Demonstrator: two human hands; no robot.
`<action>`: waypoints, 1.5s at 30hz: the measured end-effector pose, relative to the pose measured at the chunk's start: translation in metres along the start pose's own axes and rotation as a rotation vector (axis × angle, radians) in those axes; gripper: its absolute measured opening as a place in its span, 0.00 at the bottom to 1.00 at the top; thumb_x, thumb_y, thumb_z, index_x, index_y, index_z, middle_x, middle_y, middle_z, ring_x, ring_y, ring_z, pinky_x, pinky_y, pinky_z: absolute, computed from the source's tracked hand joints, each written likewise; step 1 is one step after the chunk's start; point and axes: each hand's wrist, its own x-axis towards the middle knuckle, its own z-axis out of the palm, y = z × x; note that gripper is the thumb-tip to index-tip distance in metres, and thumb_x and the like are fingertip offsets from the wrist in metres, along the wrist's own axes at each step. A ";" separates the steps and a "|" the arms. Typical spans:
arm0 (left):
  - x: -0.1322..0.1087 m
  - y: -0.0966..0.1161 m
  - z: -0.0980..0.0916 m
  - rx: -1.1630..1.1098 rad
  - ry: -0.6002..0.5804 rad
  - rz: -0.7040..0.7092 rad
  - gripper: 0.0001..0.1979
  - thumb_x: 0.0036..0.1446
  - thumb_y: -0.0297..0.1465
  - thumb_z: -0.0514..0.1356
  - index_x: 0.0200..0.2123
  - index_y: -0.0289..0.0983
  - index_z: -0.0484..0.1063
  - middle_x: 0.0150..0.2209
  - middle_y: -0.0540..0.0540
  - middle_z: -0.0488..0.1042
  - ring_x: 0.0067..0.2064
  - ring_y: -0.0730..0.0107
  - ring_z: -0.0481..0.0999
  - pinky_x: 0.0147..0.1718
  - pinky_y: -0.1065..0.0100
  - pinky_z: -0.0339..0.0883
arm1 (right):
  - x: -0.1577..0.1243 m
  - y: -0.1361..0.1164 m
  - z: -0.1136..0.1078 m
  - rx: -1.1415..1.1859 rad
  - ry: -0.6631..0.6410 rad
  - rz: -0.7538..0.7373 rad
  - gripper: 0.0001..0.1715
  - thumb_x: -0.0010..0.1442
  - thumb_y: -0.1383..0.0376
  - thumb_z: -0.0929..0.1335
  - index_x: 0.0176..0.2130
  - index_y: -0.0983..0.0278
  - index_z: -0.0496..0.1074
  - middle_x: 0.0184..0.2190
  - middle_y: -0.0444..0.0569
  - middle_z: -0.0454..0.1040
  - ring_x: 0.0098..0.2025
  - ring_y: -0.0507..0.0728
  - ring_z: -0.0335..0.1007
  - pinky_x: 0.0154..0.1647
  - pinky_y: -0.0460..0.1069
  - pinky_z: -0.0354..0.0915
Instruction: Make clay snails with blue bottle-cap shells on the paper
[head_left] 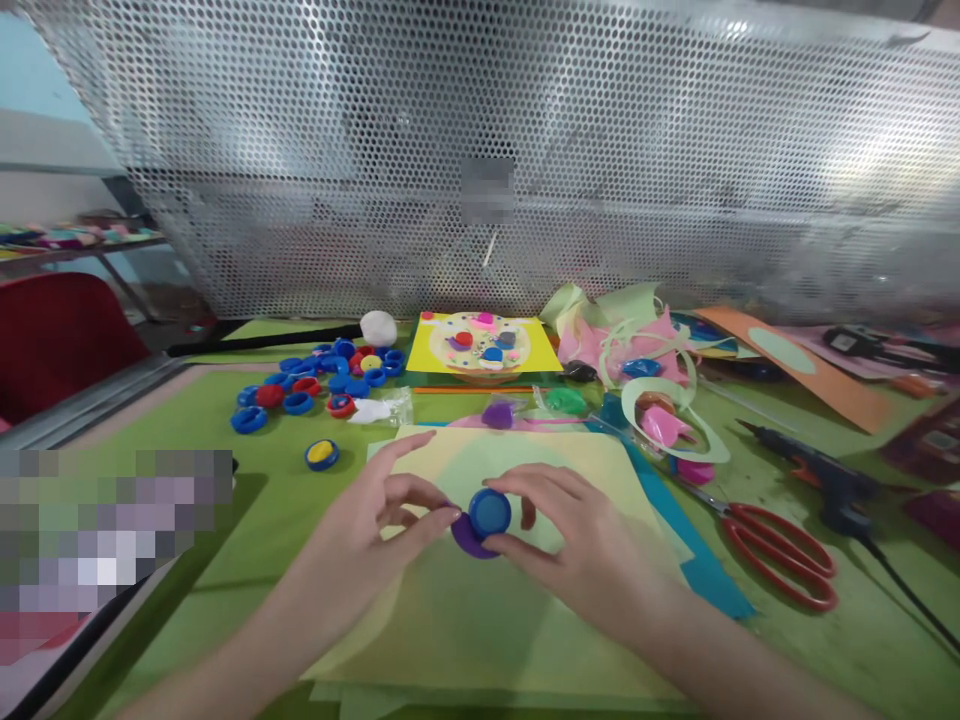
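Note:
Between both hands, above the pale yellow paper (pixel 420 620), is a blue bottle cap (pixel 491 512) with a purple curved piece (pixel 471 540) against its lower left side. My right hand (pixel 574 530) is closed, thumb and forefinger gripping the cap by its right side. My left hand (pixel 394 510) pinches the left end of the purple piece between thumb and fingers. What the purple piece is made of I cannot tell. Behind the hands stands a yellow card (pixel 420 350) decorated with colourful caps and dots.
Many blue and red bottle caps (pixel 298 402) lie at the left, with a yellow-filled cap (pixel 322 455) nearer. Red-handled scissors (pixel 784 555) and a glue gun (pixel 825 480) with its cord lie at the right. Paper scraps (pixel 600 340) and a perforated metal panel (pixel 337 150) are behind.

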 end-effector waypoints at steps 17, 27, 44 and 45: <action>-0.002 0.002 -0.001 0.303 0.100 0.088 0.28 0.62 0.46 0.47 0.62 0.44 0.48 0.47 0.44 0.76 0.50 0.57 0.72 0.50 0.56 0.60 | 0.011 0.011 -0.003 -0.077 -0.173 0.254 0.11 0.57 0.62 0.68 0.42 0.61 0.74 0.41 0.48 0.78 0.46 0.58 0.73 0.47 0.55 0.67; 0.004 -0.012 0.000 0.385 0.034 0.200 0.27 0.62 0.40 0.46 0.63 0.43 0.47 0.43 0.45 0.76 0.45 0.55 0.73 0.44 0.56 0.63 | 0.059 0.046 0.019 -0.339 -0.095 0.480 0.29 0.57 0.55 0.67 0.55 0.64 0.66 0.45 0.62 0.75 0.48 0.72 0.69 0.50 0.66 0.55; 0.018 -0.011 -0.006 -0.059 -0.046 0.131 0.16 0.59 0.40 0.50 0.41 0.37 0.71 0.39 0.43 0.79 0.40 0.63 0.78 0.36 0.64 0.70 | 0.057 0.018 0.019 0.735 -0.071 0.527 0.31 0.53 0.38 0.59 0.24 0.61 0.66 0.21 0.51 0.73 0.24 0.57 0.70 0.29 0.52 0.67; 0.018 -0.010 -0.006 -0.076 -0.046 0.128 0.15 0.59 0.39 0.51 0.38 0.37 0.72 0.36 0.44 0.79 0.38 0.64 0.78 0.35 0.65 0.70 | 0.057 0.017 0.020 0.750 -0.075 0.528 0.30 0.53 0.39 0.59 0.23 0.60 0.65 0.20 0.50 0.72 0.24 0.57 0.69 0.28 0.53 0.67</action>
